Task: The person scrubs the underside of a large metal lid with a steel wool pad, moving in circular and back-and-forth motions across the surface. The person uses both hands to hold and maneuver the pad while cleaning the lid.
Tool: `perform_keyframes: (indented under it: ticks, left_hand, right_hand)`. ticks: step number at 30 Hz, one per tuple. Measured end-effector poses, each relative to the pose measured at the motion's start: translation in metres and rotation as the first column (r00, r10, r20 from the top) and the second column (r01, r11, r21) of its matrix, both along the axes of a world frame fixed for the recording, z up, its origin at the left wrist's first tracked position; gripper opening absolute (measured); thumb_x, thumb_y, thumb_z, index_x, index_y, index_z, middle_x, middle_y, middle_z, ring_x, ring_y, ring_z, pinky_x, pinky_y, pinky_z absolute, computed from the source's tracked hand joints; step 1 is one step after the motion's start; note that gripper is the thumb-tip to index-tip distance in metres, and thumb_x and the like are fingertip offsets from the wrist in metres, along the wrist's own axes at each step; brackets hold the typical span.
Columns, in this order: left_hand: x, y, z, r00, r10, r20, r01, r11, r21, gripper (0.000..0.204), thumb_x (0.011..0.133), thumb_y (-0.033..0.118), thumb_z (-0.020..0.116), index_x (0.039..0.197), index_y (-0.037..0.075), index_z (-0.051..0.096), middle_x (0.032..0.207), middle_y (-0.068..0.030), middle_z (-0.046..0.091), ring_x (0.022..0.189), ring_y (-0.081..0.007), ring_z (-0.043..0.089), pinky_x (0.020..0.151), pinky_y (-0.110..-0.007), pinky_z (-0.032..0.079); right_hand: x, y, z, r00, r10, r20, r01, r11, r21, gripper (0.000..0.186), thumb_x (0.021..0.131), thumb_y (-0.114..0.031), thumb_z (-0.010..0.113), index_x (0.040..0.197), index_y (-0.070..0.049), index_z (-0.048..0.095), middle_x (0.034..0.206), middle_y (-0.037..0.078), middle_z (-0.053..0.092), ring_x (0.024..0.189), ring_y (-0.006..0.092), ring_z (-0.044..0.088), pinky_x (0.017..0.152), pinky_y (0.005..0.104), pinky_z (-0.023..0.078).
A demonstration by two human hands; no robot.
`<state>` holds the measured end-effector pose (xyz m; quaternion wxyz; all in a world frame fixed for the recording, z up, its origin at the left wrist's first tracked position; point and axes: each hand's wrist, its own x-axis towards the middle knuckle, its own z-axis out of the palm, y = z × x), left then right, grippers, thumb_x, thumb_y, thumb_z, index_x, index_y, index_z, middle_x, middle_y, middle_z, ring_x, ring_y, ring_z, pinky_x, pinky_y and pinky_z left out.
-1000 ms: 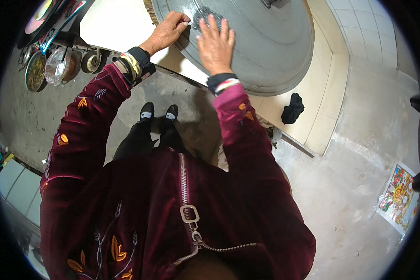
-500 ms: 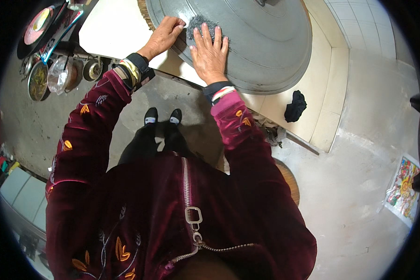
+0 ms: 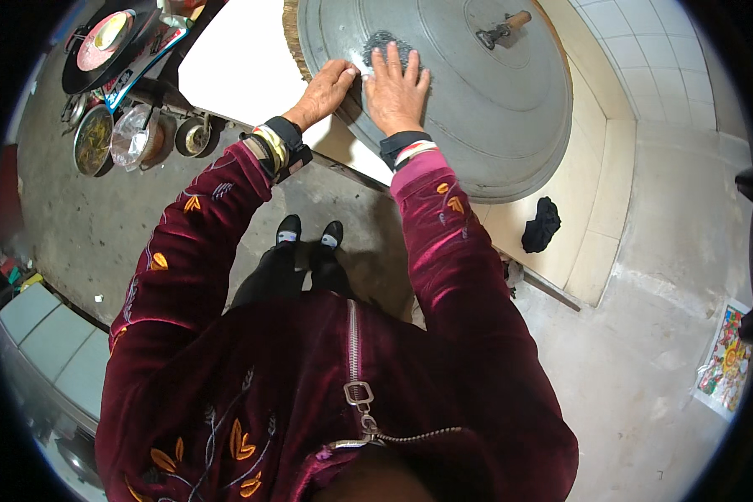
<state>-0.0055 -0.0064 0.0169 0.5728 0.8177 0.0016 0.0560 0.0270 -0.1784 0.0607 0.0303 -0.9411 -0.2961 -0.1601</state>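
A big grey metal pot lid (image 3: 485, 109), domed with ring ridges, lies on the cream-tiled counter. My right hand (image 3: 397, 92) rests flat on its near left part, fingers spread and pressing on a grey steel wool pad (image 3: 383, 48). Part of the pad is covered by those fingers. At the lid's left rim, my left hand (image 3: 325, 90) has its fingers closed against the edge; the fingertips are partly hidden. The lid's handle (image 3: 504, 30), with a wooden grip, stands up near its far side.
A black crumpled cloth (image 3: 541, 224) lies on the counter right of the lid. At the far left are a wok (image 3: 74, 74) holding a pink dish, a pot of greens (image 3: 94, 140), a plastic-covered bowl (image 3: 134, 138) and a small pan (image 3: 194, 138). A colourful printed sheet (image 3: 724, 360) lies at right.
My view has shifted, bringing the lid's handle into sight. The right hand and steel wool have slid farther up the lid, away from me. My left hand stays at the rim.
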Motion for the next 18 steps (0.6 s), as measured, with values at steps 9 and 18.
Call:
perform_keyframes:
  ticks: [9,18]
  left_hand:
    - [0.002,-0.002,0.003,0.998,-0.036,-0.056,0.031,0.995,-0.092,0.037,0.104,0.034,0.043,0.115,0.002,0.057,0.108,-0.0101,0.051,0.100,-0.0210,0.056,0.093,-0.032,0.046]
    - [-0.002,0.000,0.007,1.000,-0.010,-0.026,0.008,0.995,-0.103,0.030,0.101,0.027,0.050,0.107,-0.001,0.060,0.096,-0.0132,0.058,0.086,-0.0239,0.058,0.080,-0.035,0.047]
  right_hand:
    - [-0.083,-0.135,0.010,0.984,-0.158,-0.078,0.159,0.987,0.007,0.059,0.094,-0.032,0.057,0.149,-0.018,0.041,0.157,0.008,0.032,0.142,0.0396,0.026,0.112,0.0583,0.022]
    - [-0.058,-0.042,0.000,0.993,0.063,-0.095,-0.052,0.993,0.110,0.049,0.095,-0.037,0.055,0.139,-0.016,0.051,0.154,0.004,0.036,0.143,0.0361,0.026,0.114,0.0590,0.020]
